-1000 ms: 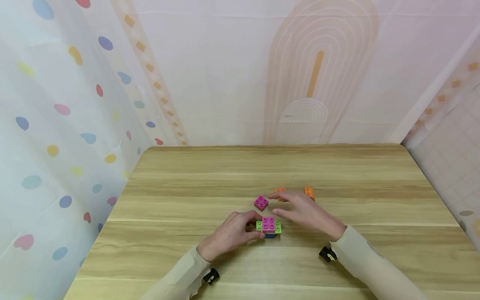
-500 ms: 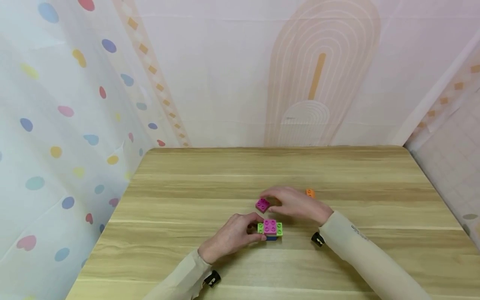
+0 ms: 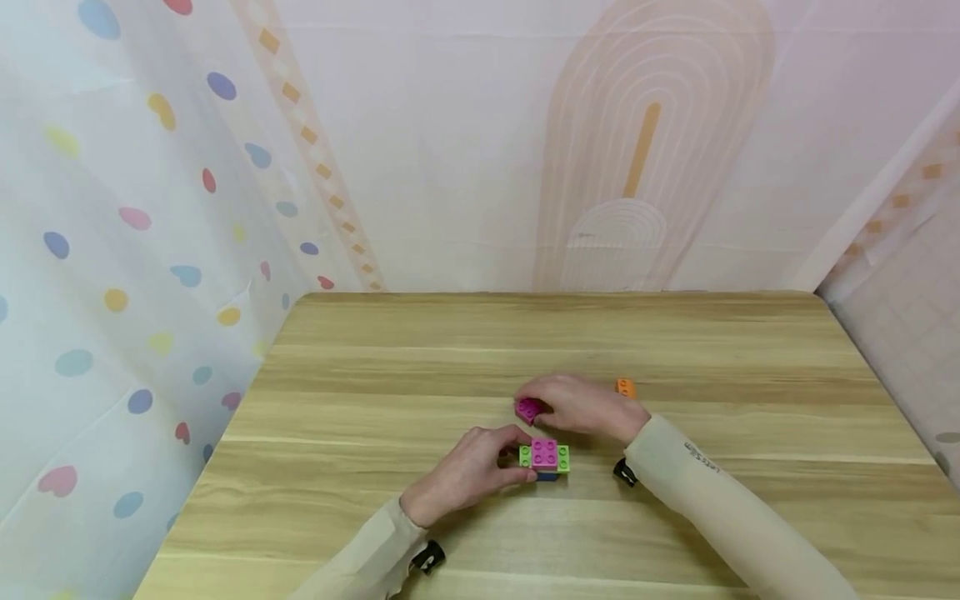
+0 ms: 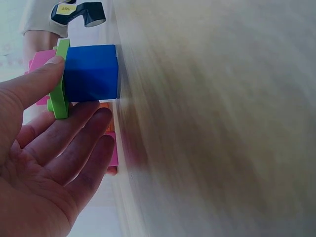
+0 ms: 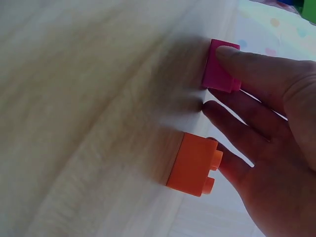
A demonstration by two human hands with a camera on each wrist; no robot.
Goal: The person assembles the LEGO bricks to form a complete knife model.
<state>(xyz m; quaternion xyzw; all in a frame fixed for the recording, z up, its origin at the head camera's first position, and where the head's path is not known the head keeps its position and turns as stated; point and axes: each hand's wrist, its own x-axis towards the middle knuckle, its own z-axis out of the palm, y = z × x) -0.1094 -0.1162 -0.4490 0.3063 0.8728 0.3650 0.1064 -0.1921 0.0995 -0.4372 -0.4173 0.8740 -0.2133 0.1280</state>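
Note:
My left hand [image 3: 468, 471] holds a small upright stack between thumb and fingers, the thumb on the edge of its lime green plate [image 4: 60, 81]. A pink four-stud brick [image 3: 544, 452] tops that plate, and a blue brick [image 4: 91, 73] forms the base, down at the tabletop. Just behind the stack, my right hand [image 3: 581, 404] pinches a magenta brick [image 5: 219, 69] between thumb and fingertips, low at the table surface. An orange brick [image 5: 190, 163] stands beside the right hand's other fingers in the right wrist view.
Past the right hand's knuckles lies an orange brick [image 3: 625, 387] on the wood-grain table [image 3: 375, 367]. Each sleeve carries a black wrist device [image 3: 428, 557]. A patterned curtain [image 3: 450, 167] hangs along the table's back and left edges.
My right hand has moved left, off the orange brick area, and its fingers have closed on the magenta brick. The left hand and its stack have stayed in place.

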